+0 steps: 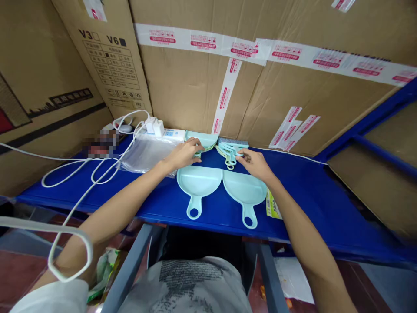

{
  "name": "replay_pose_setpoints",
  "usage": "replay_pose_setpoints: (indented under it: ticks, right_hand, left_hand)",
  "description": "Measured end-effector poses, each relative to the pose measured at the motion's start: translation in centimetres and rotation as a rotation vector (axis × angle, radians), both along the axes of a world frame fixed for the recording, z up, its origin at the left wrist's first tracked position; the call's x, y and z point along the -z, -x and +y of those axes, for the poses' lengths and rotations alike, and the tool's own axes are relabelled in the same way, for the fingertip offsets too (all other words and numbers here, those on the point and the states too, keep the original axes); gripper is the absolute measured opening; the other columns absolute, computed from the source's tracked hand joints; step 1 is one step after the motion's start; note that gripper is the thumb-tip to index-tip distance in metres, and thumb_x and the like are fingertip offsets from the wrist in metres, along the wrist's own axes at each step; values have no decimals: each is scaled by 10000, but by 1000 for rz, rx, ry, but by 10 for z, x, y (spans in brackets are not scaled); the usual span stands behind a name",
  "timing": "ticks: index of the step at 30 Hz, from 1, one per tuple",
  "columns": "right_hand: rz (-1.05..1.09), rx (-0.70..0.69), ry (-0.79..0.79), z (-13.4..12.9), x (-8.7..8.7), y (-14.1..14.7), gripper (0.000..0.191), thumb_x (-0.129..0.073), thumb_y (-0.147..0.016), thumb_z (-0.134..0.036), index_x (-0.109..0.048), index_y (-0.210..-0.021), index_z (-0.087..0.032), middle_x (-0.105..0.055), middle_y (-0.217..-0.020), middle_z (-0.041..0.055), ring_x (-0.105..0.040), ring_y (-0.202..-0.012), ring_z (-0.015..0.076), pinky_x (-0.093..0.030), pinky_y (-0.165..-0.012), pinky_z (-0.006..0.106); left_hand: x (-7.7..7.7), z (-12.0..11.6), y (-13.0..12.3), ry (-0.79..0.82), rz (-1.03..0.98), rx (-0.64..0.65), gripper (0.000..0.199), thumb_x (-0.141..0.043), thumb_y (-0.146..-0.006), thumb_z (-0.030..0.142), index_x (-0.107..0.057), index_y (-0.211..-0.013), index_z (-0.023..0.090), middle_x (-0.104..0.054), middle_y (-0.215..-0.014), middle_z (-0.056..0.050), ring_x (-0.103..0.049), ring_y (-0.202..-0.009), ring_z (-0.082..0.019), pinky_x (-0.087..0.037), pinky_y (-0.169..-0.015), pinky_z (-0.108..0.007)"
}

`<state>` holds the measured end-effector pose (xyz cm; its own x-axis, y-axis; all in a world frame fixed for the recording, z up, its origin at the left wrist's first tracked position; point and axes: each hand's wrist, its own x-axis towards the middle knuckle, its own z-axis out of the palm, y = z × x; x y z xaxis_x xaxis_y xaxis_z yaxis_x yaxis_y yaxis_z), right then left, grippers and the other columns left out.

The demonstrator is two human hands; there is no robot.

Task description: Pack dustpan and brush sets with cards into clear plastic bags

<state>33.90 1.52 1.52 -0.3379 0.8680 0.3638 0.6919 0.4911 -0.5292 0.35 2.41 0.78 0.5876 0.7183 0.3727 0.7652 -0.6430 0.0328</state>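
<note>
Two light-blue dustpans, a left one (199,180) and a right one (246,188), lie side by side with their ring handles toward me. Behind them is a stack of dustpans (208,138), pale blue and greenish. My left hand (183,154) is at that stack, fingers and thumb closed around a handle that they partly hide. To the right lies a pile of small brushes (230,152) with blue and pale green handles and grey-blue bristles. My right hand (256,163) pinches a blue brush handle at the pile's right side.
Clear plastic bags (146,152) lie left of my left hand. A white power strip (174,134) with plugs and looping white cables (94,171) is behind them. A yellow packet (273,205) rests by the right dustpan. Cardboard walls (195,87) enclose the blue table (309,195).
</note>
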Motion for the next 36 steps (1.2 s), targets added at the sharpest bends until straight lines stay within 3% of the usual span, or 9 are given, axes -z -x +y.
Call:
replay_pose_setpoints:
  ticks: [7, 11, 13, 16, 18, 20, 25, 31, 36]
  right_hand:
    - [628, -52, 30, 8, 1, -9, 469, -813, -841, -672, -654, -920, -238, -796, -845, 41, -795, -779, 219, -665, -756, 367]
    - [776, -77, -62, -9, -14, -4, 410, -858, -846, -595, -645, -920, -253, -787, -842, 10, -798, -812, 202, -666, -803, 347]
    - [779, -123, -96, -22, -19, 4, 364, -851, -873, -555, -645, -918, -258, -776, -861, 9, -800, -845, 208, -663, -862, 371]
    - [758, -211, -124, -37, -19, 17, 311, -849, -888, -498, -643, -895, -265, -734, -901, 16, -789, -885, 225, -656, -888, 397]
    - [702, -274, -138, -44, -15, 25, 265, -835, -904, -458, -652, -890, -267, -713, -947, 30, -764, -904, 226, -645, -857, 387]
    - [578, -324, -153, -49, -11, 30, 199, -797, -940, -411, -669, -904, -263, -720, -1020, 53, -736, -938, 228, -620, -839, 377]
    - [269, -337, -227, -60, -9, 36, 146, -724, -995, -335, -692, -888, -241, -754, -1030, 61, -725, -923, 228, -566, -805, 359]
    - [351, -194, -309, -58, -9, 37, 105, -768, -970, -338, -782, -938, -239, -815, -1025, 51, -778, -897, 223, -614, -766, 333]
    - [435, -150, -356, -62, -11, 39, 76, -803, -936, -310, -821, -927, -237, -834, -1009, 48, -804, -866, 223, -676, -756, 335]
  left_hand:
    - [2, -3, -3, -60, -44, 41, 381, -788, -928, 323, -726, -1268, 162, -646, -1301, -176, -575, -1252, -372, -556, -953, -486]
    - [-4, -9, -11, -85, -415, 69, 465, -687, -998, 510, -706, -1311, 167, -633, -1329, -194, -603, -1218, -348, -536, -993, -502]
    - [-7, -12, -17, 78, -686, 128, 491, -647, -1012, 562, -700, -1289, 160, -683, -1235, -174, -658, -1130, -307, -567, -904, -434]
    - [-10, -18, -28, 516, -1031, 315, 615, -689, -973, 624, -639, -1357, 146, -736, -1216, -194, -729, -1062, -294, -586, -771, -359]
    - [-12, -26, -37, 786, -1171, 459, 649, -747, -934, 631, -641, -1348, 143, -740, -1278, -229, -749, -1117, -326, -602, -809, -372]
    - [-13, -34, -46, 944, -1267, 550, 597, -797, -907, 606, -697, -1262, 137, -746, -1297, -236, -749, -1167, -353, -609, -893, -410]
    - [-14, -49, -59, 984, -1456, 564, 444, -895, -849, 492, -777, -1116, 158, -805, -1191, -161, -749, -1195, -365, -595, -1025, -498]
    - [-18, -52, -59, 963, -1584, 528, 528, -955, -795, 397, -766, -1240, 184, -818, -1189, -126, -759, -1186, -359, -538, -1137, -568]
    - [-19, -52, -58, 1007, -1622, 603, 627, -964, -794, 345, -719, -1353, 203, -810, -1226, -134, -739, -1235, -377, -492, -1182, -613]
